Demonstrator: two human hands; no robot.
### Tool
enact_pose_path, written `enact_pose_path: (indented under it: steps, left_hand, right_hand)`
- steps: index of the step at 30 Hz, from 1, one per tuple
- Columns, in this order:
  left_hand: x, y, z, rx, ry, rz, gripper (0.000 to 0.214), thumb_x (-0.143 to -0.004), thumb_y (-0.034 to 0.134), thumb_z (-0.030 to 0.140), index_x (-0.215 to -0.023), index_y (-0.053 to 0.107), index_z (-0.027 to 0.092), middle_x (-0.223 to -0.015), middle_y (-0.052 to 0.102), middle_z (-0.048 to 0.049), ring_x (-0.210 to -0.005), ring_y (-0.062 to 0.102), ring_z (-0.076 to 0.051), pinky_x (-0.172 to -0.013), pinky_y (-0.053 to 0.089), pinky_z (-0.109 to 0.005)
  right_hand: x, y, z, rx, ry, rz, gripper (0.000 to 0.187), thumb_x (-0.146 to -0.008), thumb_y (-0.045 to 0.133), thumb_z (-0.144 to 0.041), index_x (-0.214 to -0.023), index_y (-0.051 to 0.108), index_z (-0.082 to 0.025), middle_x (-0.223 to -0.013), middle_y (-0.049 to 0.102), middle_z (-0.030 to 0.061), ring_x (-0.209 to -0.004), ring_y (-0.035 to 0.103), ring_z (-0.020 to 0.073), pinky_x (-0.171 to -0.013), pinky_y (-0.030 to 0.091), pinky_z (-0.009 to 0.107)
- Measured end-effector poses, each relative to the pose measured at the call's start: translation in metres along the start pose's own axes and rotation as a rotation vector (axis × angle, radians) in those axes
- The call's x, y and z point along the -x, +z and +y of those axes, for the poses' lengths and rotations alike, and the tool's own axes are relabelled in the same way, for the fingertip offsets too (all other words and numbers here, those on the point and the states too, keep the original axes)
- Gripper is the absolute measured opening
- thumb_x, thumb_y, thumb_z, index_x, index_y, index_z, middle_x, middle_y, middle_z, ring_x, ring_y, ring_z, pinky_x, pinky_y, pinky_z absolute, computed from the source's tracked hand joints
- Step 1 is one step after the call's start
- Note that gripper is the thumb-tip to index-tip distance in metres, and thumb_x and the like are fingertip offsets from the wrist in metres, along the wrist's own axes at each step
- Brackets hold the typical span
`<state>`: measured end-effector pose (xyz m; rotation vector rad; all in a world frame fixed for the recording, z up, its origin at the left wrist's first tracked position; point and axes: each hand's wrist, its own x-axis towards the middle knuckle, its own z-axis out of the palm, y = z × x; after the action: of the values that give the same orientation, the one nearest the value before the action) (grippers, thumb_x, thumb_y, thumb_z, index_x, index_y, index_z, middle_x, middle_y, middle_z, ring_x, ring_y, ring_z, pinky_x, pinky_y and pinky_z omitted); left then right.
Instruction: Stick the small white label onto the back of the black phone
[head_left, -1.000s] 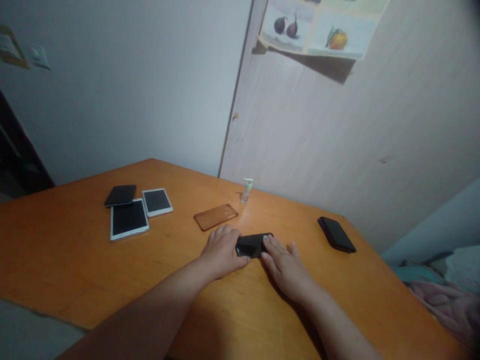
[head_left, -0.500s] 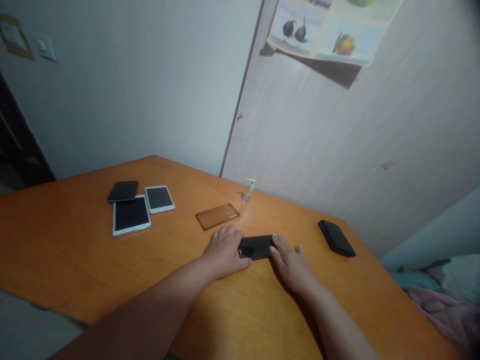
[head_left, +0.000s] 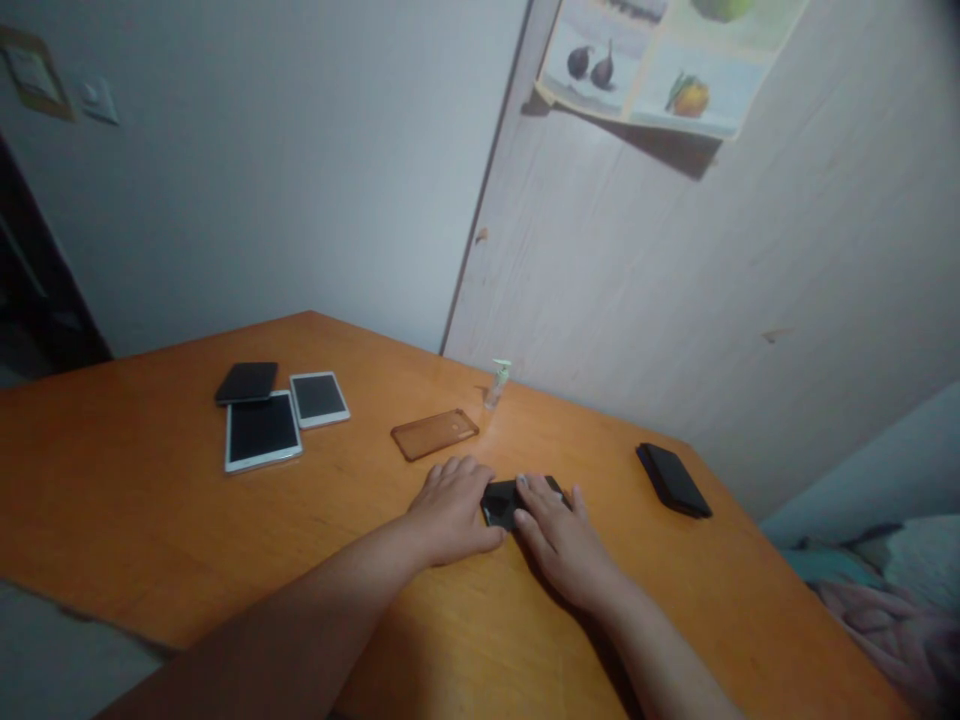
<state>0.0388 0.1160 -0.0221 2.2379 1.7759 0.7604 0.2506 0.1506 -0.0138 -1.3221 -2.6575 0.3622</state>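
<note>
A black smartphone (head_left: 498,504) lies on the wooden table in front of me, its dark glossy face up. Around its left end, my left hand (head_left: 450,512) has fingers on the far edge and thumb on the near edge. My right hand (head_left: 561,540) rests over the phone's middle and right part, fingers stretched out flat on its surface and covering much of it. Just beyond my left hand lies a translucent brown phone case (head_left: 435,435). A small clear pump bottle (head_left: 496,386) with a pale green top stands behind the case.
On the left of the table (head_left: 322,560) lie a larger white tablet (head_left: 262,432), a smaller white tablet (head_left: 319,398) and a dark flat case (head_left: 247,382) overlapping the larger one. A black wallet-like object (head_left: 672,480) is near the right edge. Walls border the far side.
My right hand has slid left across the phone, from its right end to its middle. The phone has turned slightly, its right end showing past my fingers. My left hand stays at the left end.
</note>
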Motion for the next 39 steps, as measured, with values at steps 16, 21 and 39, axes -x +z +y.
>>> enact_pose_path:
  steps: [16,21,39]
  left_hand:
    - [0.000,-0.001,0.002,0.018,-0.001,0.016,0.055,-0.074,0.068,0.049,-0.120,0.053,0.022,-0.120,0.061,-0.0090,-0.113,0.054,-0.031,-0.094,0.044,-0.041]
    - [-0.001,0.001,0.000,0.009,0.003,0.012,0.069,-0.068,0.075,0.049,-0.126,0.050,0.022,-0.122,0.060,-0.0093,-0.116,0.053,-0.032,-0.096,0.043,-0.042]
    - [0.000,-0.003,-0.002,-0.023,0.017,-0.015,0.048,-0.074,0.071,0.054,-0.113,0.066,0.026,-0.109,0.059,-0.0066,-0.108,0.053,-0.030,-0.090,0.042,-0.040]
  right_hand:
    - [-0.002,-0.004,-0.016,-0.035,-0.123,-0.099,0.057,-0.104,0.021,-0.053,-0.155,0.033,-0.029,-0.162,0.027,0.0040,-0.151,0.020,0.0247,-0.119,-0.001,0.063]
    - [-0.008,-0.004,0.003,0.056,0.189,0.015,0.058,-0.104,0.024,-0.048,-0.155,0.033,-0.020,-0.161,0.028,0.0111,-0.151,0.019,0.0300,-0.115,0.003,0.070]
    - [0.016,-0.012,-0.005,0.005,-0.100,-0.133,0.061,-0.103,0.027,-0.052,-0.156,0.032,-0.022,-0.162,0.025,0.0075,-0.151,0.018,0.0229,-0.123,0.011,0.051]
